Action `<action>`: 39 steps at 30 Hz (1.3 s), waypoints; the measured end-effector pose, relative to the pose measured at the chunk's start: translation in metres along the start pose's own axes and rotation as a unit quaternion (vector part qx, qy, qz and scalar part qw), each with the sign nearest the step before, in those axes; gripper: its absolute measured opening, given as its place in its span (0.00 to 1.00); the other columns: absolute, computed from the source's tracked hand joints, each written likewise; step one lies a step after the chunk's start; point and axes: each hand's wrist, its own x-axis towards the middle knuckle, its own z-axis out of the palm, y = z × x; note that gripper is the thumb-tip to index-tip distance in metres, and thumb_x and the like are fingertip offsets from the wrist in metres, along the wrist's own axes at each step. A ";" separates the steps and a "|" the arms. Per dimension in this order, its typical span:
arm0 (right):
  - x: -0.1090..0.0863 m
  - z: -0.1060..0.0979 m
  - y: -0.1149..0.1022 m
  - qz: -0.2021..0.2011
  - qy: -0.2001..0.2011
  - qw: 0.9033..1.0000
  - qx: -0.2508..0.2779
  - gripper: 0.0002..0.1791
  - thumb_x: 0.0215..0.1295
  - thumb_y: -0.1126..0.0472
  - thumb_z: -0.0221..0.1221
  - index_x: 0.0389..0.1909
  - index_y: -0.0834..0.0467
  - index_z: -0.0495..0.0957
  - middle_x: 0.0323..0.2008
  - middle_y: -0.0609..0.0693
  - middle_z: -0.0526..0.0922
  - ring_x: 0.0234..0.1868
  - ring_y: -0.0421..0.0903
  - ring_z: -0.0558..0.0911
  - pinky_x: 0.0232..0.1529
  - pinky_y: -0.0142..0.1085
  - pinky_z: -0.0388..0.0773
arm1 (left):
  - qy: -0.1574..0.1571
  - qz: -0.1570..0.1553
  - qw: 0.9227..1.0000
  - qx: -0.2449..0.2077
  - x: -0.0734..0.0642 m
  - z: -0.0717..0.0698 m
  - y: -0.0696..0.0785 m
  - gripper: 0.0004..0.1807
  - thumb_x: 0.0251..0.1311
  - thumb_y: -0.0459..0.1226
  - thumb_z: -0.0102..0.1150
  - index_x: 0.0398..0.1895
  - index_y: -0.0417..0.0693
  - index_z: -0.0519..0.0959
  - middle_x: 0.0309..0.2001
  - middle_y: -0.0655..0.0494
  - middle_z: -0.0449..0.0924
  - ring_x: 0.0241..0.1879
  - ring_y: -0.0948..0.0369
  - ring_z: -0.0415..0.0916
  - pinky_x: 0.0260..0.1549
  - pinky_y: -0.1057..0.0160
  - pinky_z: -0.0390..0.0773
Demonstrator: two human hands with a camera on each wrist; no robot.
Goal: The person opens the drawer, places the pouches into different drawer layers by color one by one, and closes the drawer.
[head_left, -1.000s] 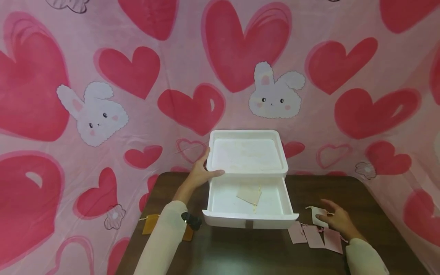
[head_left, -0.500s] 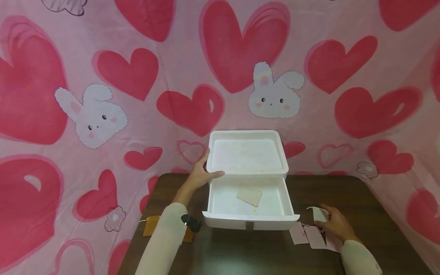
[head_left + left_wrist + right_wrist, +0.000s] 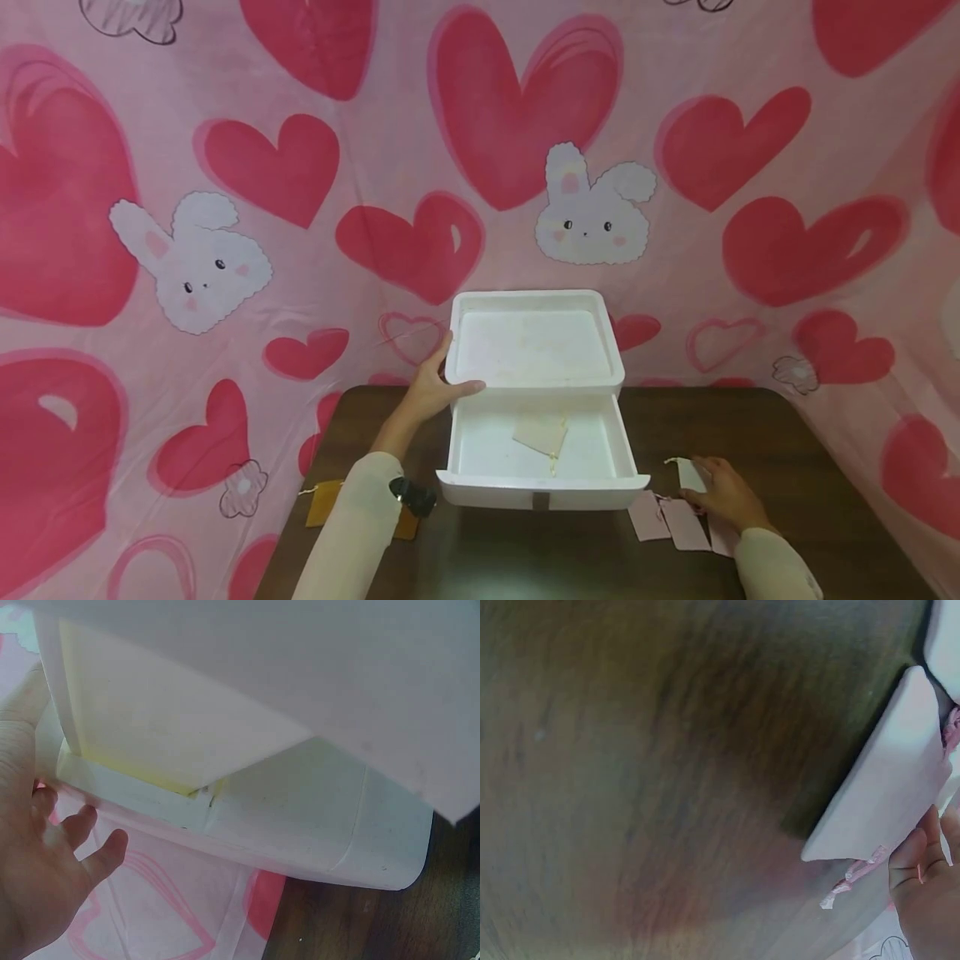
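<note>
My left hand (image 3: 429, 396) holds the left front corner of a white plastic drawer unit (image 3: 534, 388), thumb along the front rim and index finger on the side. Below that rim, the white drawer (image 3: 491, 497) is pulled out. A beige drawstring pouch (image 3: 540, 433) lies in it. At the right, my right hand (image 3: 733, 500) pinches a white drawstring pouch (image 3: 690, 475) between thumb and fingers, covering part of it. Several pink pouches, one of them a pink pouch (image 3: 686, 525), lie just in front. From the right wrist, a pink pouch (image 3: 889, 772) shows beside the fingers.
On the dark wooden table (image 3: 517, 558), an orange pouch (image 3: 322, 503) lies left of my left sleeve (image 3: 341, 521), and another orange patch (image 3: 407, 525) shows on its right. A pink fabric backdrop (image 3: 405, 100) with hearts and rabbits stands behind.
My right hand has lowered onto the white pouch, and its thumb and fingers have closed on it. The left hand keeps its place on the drawer unit. The head view has tilted up slightly.
</note>
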 end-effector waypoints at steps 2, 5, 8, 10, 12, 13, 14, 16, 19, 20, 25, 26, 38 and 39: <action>0.000 0.000 0.000 0.000 -0.002 1.000 -0.003 0.43 0.54 0.49 0.73 0.64 0.73 0.71 0.58 0.75 0.73 0.58 0.75 0.74 0.57 0.70 0.72 | 0.001 0.000 1.000 -0.001 0.000 0.000 0.001 0.63 0.48 0.47 0.80 0.83 0.55 0.47 0.80 0.51 0.58 0.69 0.50 0.69 0.67 0.48 0.75; 0.000 0.000 -0.001 0.002 -0.005 1.000 0.000 0.41 0.56 0.51 0.72 0.63 0.73 0.71 0.58 0.75 0.73 0.58 0.75 0.74 0.57 0.70 0.72 | 0.002 0.002 1.000 -0.003 0.000 0.000 0.002 0.63 0.49 0.46 0.79 0.83 0.55 0.47 0.80 0.50 0.58 0.68 0.49 0.70 0.67 0.48 0.75; 0.000 0.000 -0.002 0.001 -0.004 1.000 0.006 0.39 0.57 0.53 0.72 0.63 0.73 0.73 0.58 0.75 0.73 0.57 0.75 0.76 0.56 0.69 0.73 | 0.003 0.001 1.000 -0.003 0.000 0.000 0.003 0.63 0.49 0.46 0.79 0.83 0.55 0.46 0.80 0.50 0.57 0.69 0.50 0.69 0.67 0.48 0.75; 0.000 0.001 -0.003 -0.002 0.002 1.000 0.010 0.36 0.57 0.55 0.72 0.61 0.72 0.74 0.57 0.74 0.74 0.55 0.73 0.78 0.54 0.67 0.75 | 0.001 0.001 1.000 -0.006 0.001 0.000 0.003 0.63 0.50 0.45 0.79 0.83 0.54 0.46 0.80 0.50 0.58 0.68 0.50 0.70 0.67 0.48 0.75; 0.000 0.002 -0.004 -0.009 0.012 1.000 0.013 0.32 0.57 0.57 0.71 0.58 0.71 0.77 0.55 0.72 0.76 0.52 0.70 0.80 0.52 0.64 0.77 | 0.001 0.000 1.000 -0.008 0.001 0.000 0.003 0.63 0.49 0.45 0.79 0.83 0.54 0.46 0.80 0.50 0.58 0.68 0.50 0.70 0.67 0.49 0.75; -0.001 0.002 -0.004 -0.014 0.017 1.000 0.015 0.30 0.57 0.58 0.71 0.57 0.71 0.78 0.54 0.72 0.77 0.51 0.68 0.80 0.50 0.62 0.78 | 0.000 0.001 1.000 -0.010 0.001 0.000 0.003 0.63 0.50 0.44 0.79 0.83 0.54 0.46 0.80 0.50 0.58 0.68 0.50 0.70 0.67 0.49 0.75; -0.001 0.002 -0.004 -0.019 0.022 0.999 0.017 0.28 0.57 0.59 0.71 0.55 0.70 0.79 0.53 0.71 0.78 0.49 0.67 0.81 0.48 0.60 0.79 | 0.000 0.001 1.000 -0.010 0.001 0.000 0.002 0.63 0.49 0.44 0.80 0.83 0.54 0.46 0.80 0.50 0.58 0.68 0.50 0.70 0.67 0.49 0.76; -0.001 0.002 -0.005 -0.028 0.033 0.999 0.022 0.23 0.57 0.62 0.71 0.51 0.69 0.81 0.50 0.68 0.79 0.47 0.63 0.82 0.45 0.55 0.80 | 0.000 0.001 1.000 -0.011 0.001 0.000 0.002 0.63 0.49 0.44 0.80 0.83 0.54 0.46 0.80 0.50 0.58 0.67 0.50 0.70 0.66 0.48 0.76; -0.001 0.003 -0.005 -0.033 0.040 0.998 0.032 0.17 0.56 0.66 0.70 0.46 0.68 0.83 0.46 0.66 0.81 0.42 0.57 0.82 0.40 0.45 0.79 | -0.002 -0.002 1.000 -0.014 0.001 0.000 0.001 0.63 0.49 0.44 0.80 0.83 0.55 0.46 0.79 0.51 0.59 0.67 0.50 0.71 0.66 0.49 0.76; -0.001 0.004 -0.006 -0.032 0.040 0.998 0.036 0.15 0.56 0.67 0.69 0.45 0.67 0.84 0.45 0.65 0.82 0.40 0.54 0.82 0.38 0.43 0.78 | -0.003 -0.002 1.000 -0.014 0.001 0.000 0.000 0.64 0.49 0.44 0.80 0.83 0.55 0.46 0.79 0.51 0.59 0.67 0.50 0.71 0.66 0.49 0.77; 0.000 0.005 -0.007 -0.018 0.044 0.998 0.045 0.12 0.54 0.71 0.68 0.41 0.66 0.85 0.41 0.65 0.83 0.36 0.50 0.80 0.35 0.39 0.75 | -0.004 -0.006 1.000 -0.015 0.001 0.000 -0.001 0.64 0.49 0.44 0.80 0.83 0.57 0.45 0.79 0.51 0.60 0.67 0.50 0.71 0.66 0.49 0.76; 0.000 0.005 -0.007 -0.017 0.044 0.998 0.047 0.12 0.54 0.71 0.68 0.40 0.66 0.85 0.41 0.65 0.83 0.37 0.51 0.80 0.36 0.41 0.76 | -0.003 -0.006 1.000 -0.013 0.001 0.000 0.000 0.64 0.49 0.44 0.80 0.83 0.57 0.46 0.79 0.51 0.59 0.68 0.50 0.70 0.66 0.49 0.76; -0.002 0.004 -0.010 -0.025 0.057 0.997 0.043 0.05 0.53 0.71 0.69 0.30 0.60 0.84 0.37 0.60 0.85 0.35 0.45 0.79 0.35 0.38 0.75 | -0.003 -0.004 1.000 -0.013 0.001 0.000 0.000 0.63 0.49 0.44 0.79 0.84 0.56 0.45 0.79 0.50 0.59 0.68 0.49 0.70 0.66 0.48 0.76; -0.002 0.004 -0.010 -0.025 0.058 0.997 0.044 0.05 0.53 0.71 0.69 0.29 0.60 0.84 0.37 0.60 0.85 0.34 0.45 0.79 0.35 0.38 0.75 | -0.003 -0.003 1.000 -0.013 0.001 0.000 0.000 0.64 0.49 0.44 0.79 0.84 0.56 0.45 0.79 0.50 0.59 0.68 0.49 0.70 0.66 0.48 0.76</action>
